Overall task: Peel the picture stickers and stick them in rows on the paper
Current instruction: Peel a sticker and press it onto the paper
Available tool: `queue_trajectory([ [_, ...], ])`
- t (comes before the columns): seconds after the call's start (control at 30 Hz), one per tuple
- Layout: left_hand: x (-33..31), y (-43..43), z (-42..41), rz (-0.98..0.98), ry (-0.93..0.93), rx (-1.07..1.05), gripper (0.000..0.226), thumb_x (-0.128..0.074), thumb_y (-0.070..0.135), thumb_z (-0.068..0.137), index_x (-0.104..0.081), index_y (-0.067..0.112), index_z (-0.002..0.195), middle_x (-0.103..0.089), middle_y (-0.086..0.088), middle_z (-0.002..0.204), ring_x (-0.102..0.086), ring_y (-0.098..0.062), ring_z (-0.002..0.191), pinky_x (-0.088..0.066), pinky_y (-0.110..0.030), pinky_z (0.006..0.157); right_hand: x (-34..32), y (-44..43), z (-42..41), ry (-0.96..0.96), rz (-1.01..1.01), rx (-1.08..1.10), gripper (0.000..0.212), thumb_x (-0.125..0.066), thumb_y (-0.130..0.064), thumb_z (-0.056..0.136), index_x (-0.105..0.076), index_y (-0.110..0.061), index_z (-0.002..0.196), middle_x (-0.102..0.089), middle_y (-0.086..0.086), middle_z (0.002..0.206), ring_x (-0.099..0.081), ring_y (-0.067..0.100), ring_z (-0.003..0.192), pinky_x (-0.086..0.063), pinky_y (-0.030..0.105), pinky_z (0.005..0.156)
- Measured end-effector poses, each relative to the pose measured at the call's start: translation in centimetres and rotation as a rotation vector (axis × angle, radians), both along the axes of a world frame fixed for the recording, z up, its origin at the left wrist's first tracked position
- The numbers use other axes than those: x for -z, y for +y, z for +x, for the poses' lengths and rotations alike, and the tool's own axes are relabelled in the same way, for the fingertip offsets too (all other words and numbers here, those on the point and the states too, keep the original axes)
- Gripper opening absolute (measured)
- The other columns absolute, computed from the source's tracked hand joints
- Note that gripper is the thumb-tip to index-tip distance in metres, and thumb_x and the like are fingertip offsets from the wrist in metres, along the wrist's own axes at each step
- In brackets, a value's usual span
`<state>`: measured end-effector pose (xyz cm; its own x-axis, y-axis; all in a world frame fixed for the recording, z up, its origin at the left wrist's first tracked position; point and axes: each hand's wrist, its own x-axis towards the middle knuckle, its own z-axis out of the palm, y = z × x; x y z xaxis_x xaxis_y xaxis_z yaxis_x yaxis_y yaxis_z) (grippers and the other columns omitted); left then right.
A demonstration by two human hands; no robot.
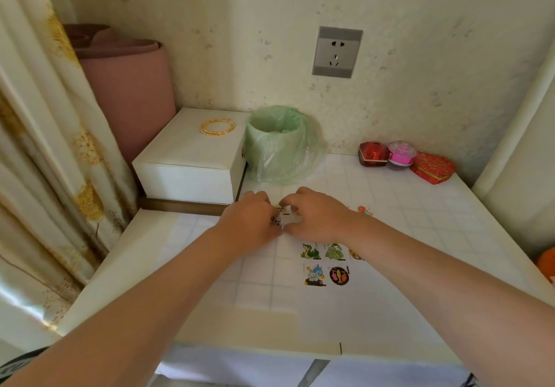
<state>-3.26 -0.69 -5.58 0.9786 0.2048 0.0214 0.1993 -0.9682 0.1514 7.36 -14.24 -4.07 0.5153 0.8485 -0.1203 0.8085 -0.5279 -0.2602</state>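
Note:
A thin white sheet of paper lies on the checked tabletop. Several picture stickers sit on it in rows: a green snake, a green creature, a blue rabbit and a dark round one. Another orange sticker lies farther back right. My left hand and my right hand meet over the paper's far edge. Both pinch a small white sticker piece between their fingertips. The piece is mostly hidden by the fingers.
A green-bagged bin stands behind the hands. A white box with gold bangles is at back left. Red and pink gift boxes sit at back right. A curtain hangs on the left.

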Motion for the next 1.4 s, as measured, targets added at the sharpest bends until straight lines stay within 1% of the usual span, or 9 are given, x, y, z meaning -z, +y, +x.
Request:
queue_trajectory([
  [0.23, -0.1, 0.7, -0.6, -0.092, -0.054, -0.026, 0.028, -0.06, 0.039, 0.093, -0.069, 0.029, 0.117, -0.058, 0.007, 0.118, -0.052, -0.013, 0.11, -0.049, -0.032, 0.086, 0.7, 1.0, 0.4, -0.029, -0.03, -0.014, 0.065, -0.063, -0.049, 0.09, -0.047, -0.02, 0.146, -0.042, 0.001, 0.139, -0.039, 0.023, 0.13, -0.041, 0.04, 0.106],
  [0.4, 0.7, 1.2, -1.8, -0.096, -0.045, -0.038, 0.044, -0.061, 0.044, 0.092, -0.059, 0.018, 0.127, -0.054, 0.0, 0.124, -0.047, -0.017, 0.116, -0.042, -0.027, 0.093, 0.7, 1.3, 0.0, 0.02, 0.018, -0.031, 0.044, -0.068, -0.041, 0.09, -0.064, -0.024, 0.13, -0.05, -0.002, 0.127, -0.05, 0.02, 0.118, -0.045, 0.04, 0.098],
  [0.5, 1.1, 1.0, -2.4, -0.11, -0.046, -0.049, 0.042, -0.06, 0.045, 0.091, -0.066, 0.017, 0.122, -0.054, -0.001, 0.126, -0.045, -0.018, 0.119, -0.041, -0.028, 0.097, 0.6, 1.2, -0.6, 0.045, 0.044, -0.032, 0.034, -0.067, -0.037, 0.09, -0.069, -0.026, 0.123, -0.053, -0.004, 0.122, -0.055, 0.018, 0.112, -0.047, 0.039, 0.095],
  [0.77, 1.1, 0.5, -3.0, -0.265, -0.137, -0.151, 0.044, -0.071, 0.042, 0.085, -0.063, 0.021, 0.123, -0.056, 0.002, 0.12, -0.043, -0.016, 0.119, -0.039, -0.023, 0.091, 0.4, 1.4, -2.1, 0.056, 0.016, -0.012, 0.051, -0.07, -0.046, 0.087, -0.06, -0.027, 0.134, -0.049, -0.001, 0.126, -0.055, 0.02, 0.112, -0.049, 0.039, 0.094],
  [0.87, 0.9, 0.3, -3.0, -0.188, -0.113, -0.165, 0.055, -0.066, 0.048, 0.087, -0.054, 0.022, 0.134, -0.055, 0.001, 0.125, -0.045, -0.019, 0.12, -0.04, -0.029, 0.094, 0.4, 1.6, -2.2, 0.083, 0.031, 0.003, 0.047, -0.075, -0.04, 0.085, -0.063, -0.028, 0.129, -0.051, -0.001, 0.121, -0.057, 0.019, 0.107, -0.049, 0.037, 0.091],
  [0.97, 0.7, 0.3, -3.2, -0.088, -0.096, -0.139, 0.044, -0.06, 0.052, 0.088, -0.062, 0.029, 0.126, -0.058, 0.002, 0.118, -0.048, -0.019, 0.113, -0.041, -0.034, 0.093, 0.1, 1.4, -2.4, 0.169, 0.12, 0.043, 0.038, -0.08, -0.03, 0.08, -0.064, -0.027, 0.114, -0.056, -0.004, 0.113, -0.058, 0.014, 0.099, -0.049, 0.029, 0.083],
  [1.1, 0.1, 0.4, -3.5, -0.233, -0.132, -0.155, 0.024, -0.06, 0.046, 0.092, -0.071, 0.03, 0.107, -0.065, 0.009, 0.101, -0.057, -0.014, 0.098, -0.046, -0.032, 0.084, 0.0, 1.3, -2.1, 0.352, 0.213, 0.111, 0.027, -0.081, -0.021, 0.078, -0.064, -0.026, 0.098, -0.067, -0.009, 0.092, -0.058, 0.002, 0.075, -0.042, 0.019, 0.062],
  [1.23, -1.3, 0.4, -3.6, -0.564, -0.181, -0.236, 0.018, -0.06, 0.037, 0.093, -0.068, 0.024, 0.085, -0.066, 0.005, 0.077, -0.057, -0.014, 0.068, -0.042, -0.027, 0.059, -1.2, 0.8, -1.8, 0.585, 0.374, 0.207, 0.01, -0.074, -0.022, 0.089, -0.071, -0.021, 0.098, -0.074, -0.003, 0.086, -0.062, 0.01, 0.061, -0.047, 0.021, 0.055],
  [1.4, -3.0, 0.7, -3.1, -0.71, -0.145, -0.268, 0.023, -0.058, 0.038, 0.09, -0.072, 0.021, 0.083, -0.073, 0.003, 0.08, -0.069, -0.026, 0.082, -0.051, -0.034, 0.066, -2.3, -0.1, -2.1, 0.639, 0.502, 0.229, 0.007, -0.069, -0.02, 0.093, -0.076, -0.018, 0.095, -0.075, 0.001, 0.082, -0.06, 0.014, 0.054, -0.038, 0.022, 0.046],
])
